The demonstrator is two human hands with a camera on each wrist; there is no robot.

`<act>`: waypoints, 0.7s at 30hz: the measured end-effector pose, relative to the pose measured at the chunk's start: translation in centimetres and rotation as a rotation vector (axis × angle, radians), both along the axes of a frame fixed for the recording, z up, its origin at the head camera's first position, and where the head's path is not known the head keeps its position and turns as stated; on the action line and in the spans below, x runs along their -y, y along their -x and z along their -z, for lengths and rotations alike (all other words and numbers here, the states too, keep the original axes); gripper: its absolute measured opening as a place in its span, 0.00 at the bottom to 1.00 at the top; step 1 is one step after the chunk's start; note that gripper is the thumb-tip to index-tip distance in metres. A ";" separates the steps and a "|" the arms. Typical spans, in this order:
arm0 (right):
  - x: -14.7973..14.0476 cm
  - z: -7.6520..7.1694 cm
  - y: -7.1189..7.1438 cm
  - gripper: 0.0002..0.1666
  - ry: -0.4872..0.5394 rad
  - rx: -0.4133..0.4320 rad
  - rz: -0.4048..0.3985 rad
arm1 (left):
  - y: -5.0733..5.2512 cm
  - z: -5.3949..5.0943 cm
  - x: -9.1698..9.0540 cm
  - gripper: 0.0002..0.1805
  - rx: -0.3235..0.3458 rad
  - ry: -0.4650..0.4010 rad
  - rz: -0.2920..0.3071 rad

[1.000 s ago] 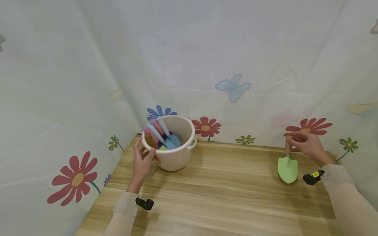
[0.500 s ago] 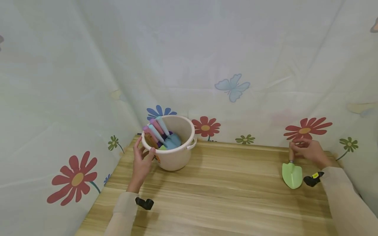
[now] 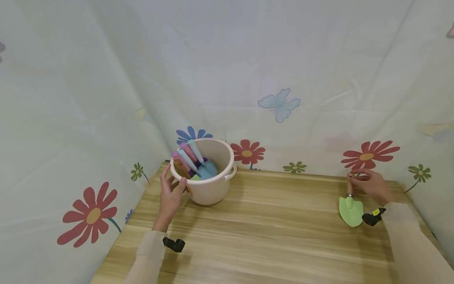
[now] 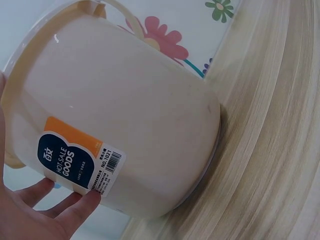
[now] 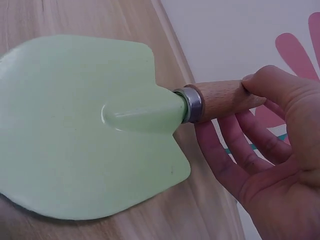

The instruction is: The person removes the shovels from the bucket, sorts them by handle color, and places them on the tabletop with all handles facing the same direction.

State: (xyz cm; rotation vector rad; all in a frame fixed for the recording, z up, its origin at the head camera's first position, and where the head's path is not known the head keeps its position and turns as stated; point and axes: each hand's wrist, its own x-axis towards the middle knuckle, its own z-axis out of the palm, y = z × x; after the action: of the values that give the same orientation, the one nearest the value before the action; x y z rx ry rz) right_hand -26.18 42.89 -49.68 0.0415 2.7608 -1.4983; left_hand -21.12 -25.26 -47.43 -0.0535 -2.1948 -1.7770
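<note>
A cream bucket (image 3: 209, 193) stands at the table's back left with several tools in it, among them blue trowels (image 3: 208, 169) and pink handles (image 3: 188, 152). My left hand (image 3: 171, 197) grips the bucket's near left side, fingers spread around the wall at the rim. In the left wrist view, fingertips touch the wall beside an orange and dark blue label (image 4: 75, 157). At the far right, my right hand (image 3: 374, 187) pinches the wooden handle of a green trowel (image 3: 351, 211) between thumb and fingers. Its blade points toward me, low over the table; contact cannot be told.
The wood-grain table (image 3: 276, 236) meets a pale curtain (image 3: 301, 59) printed with flowers and butterflies, close behind the bucket and right hand. The bucket's white handle (image 3: 231, 172) hangs at its right side. Each wrist bears a small black camera.
The green trowel and right hand have moved slightly down and to the right, then stayed nearly still, with the wrist turning a little. The left hand and bucket have not moved.
</note>
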 end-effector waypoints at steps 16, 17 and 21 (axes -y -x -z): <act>0.1 1.3 -0.2 0.37 0.076 0.093 -0.059 | -0.7 -1.5 -0.5 0.42 0.027 -0.041 0.019; 0.1 1.4 -0.2 0.38 0.070 0.096 -0.059 | -0.9 -1.9 -0.6 0.42 0.028 -0.040 0.023; 0.2 1.5 0.0 0.37 0.050 0.108 -0.056 | -1.8 -3.0 -1.1 0.42 0.035 -0.034 0.026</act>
State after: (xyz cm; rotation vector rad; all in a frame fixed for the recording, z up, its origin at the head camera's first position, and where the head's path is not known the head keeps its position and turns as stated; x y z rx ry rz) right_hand -26.18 42.70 -51.18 0.0438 2.6177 -1.5032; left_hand -19.36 -24.18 -44.40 -0.0438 -2.1974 -1.8423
